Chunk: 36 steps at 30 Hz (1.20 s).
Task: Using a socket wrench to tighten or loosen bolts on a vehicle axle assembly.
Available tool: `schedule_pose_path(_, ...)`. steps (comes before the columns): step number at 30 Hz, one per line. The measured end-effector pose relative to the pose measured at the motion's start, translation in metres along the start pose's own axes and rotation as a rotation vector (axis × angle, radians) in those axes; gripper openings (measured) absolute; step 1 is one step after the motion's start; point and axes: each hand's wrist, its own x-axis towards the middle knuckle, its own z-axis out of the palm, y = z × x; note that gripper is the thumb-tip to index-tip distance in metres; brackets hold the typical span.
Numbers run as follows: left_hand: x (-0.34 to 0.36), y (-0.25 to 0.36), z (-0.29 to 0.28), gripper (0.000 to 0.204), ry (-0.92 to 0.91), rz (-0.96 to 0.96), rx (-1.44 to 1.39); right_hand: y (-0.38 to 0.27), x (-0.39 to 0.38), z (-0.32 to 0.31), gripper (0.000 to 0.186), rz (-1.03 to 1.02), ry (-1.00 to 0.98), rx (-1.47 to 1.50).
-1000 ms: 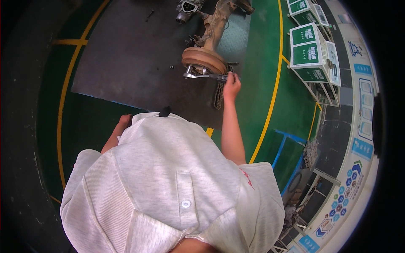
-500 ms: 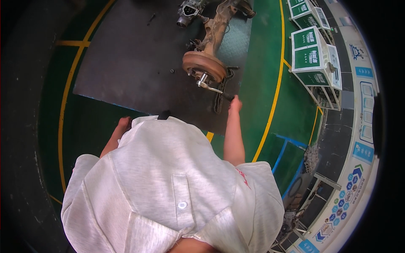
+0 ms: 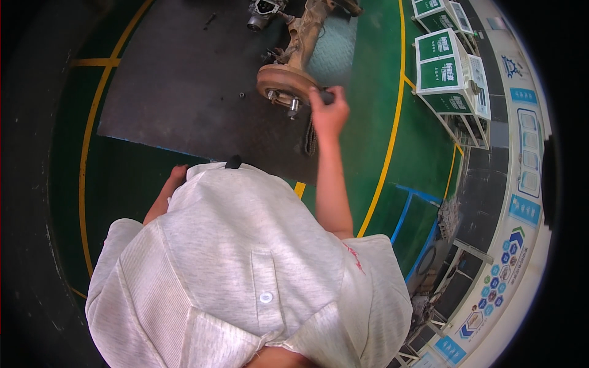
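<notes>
My right hand (image 3: 329,113) is closed on the dark handle of a wrench (image 3: 326,97), up beside a rusty brake drum (image 3: 276,77) on an axle housing (image 3: 310,30); the wrench's head is hidden by my fingers. A silver socket (image 3: 294,108) sticks out from the drum's face. Just below, a dark chain (image 3: 309,140) lies on the dark metal sheet (image 3: 172,92). My left hand (image 3: 178,173) hangs low at my left side, partly behind my shirt, and its fingers are unclear.
A metal casing (image 3: 261,15) sits behind the drum. A small nut (image 3: 242,95) and a dark tool (image 3: 210,19) lie on the sheet. White-and-green carts (image 3: 437,67) stand at the right near the wall. Yellow lines (image 3: 392,147) mark the green floor.
The wrench first swung downward with my right hand, then came back up. My right hand is now higher, against the drum's right side, and the silver wrench head no longer shows on the socket.
</notes>
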Motion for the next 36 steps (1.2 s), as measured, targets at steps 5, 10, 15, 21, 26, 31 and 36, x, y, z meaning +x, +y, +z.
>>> schedule_pose_path(5, 0.002, -0.016, -0.002, 0.027, 0.075, 0.012, 0.008, -0.024, -0.007, 0.032, 0.028, -0.236, 0.037, 0.028)
schedule_pose_path(10, 0.026, -0.071, 0.003, 0.025, 0.062, 0.319, 0.638, 0.042, 0.004, 0.007, 0.020, 0.062, 0.089, 0.354)
schedule_pose_path(15, 0.008, -0.059, -0.004, 0.025, 0.124, 0.152, 0.327, 0.137, -0.001, -0.016, 0.017, 0.384, 0.160, 0.521)
schedule_pose_path(21, 0.012, -0.057, -0.016, 0.025, 0.072, 0.341, 0.454, 0.256, -0.066, -0.031, 0.026, 1.423, -0.067, 0.878)
schedule_pose_path(26, 0.024, -0.032, -0.020, 0.021, 0.152, 0.483, 0.618, 0.233, -0.066, -0.009, 0.026, 1.343, -0.088, 0.791)
schedule_pose_path(31, 0.061, -0.049, 0.003, 0.026, 0.035, 0.259, 0.428, 0.156, -0.028, 0.014, 0.037, 0.618, -0.212, 0.178)
schedule_pose_path(36, 0.108, -0.119, 0.023, 0.032, 0.039, 0.136, 0.375, -0.006, -0.029, 0.042, 0.051, 0.144, -0.501, -0.206)
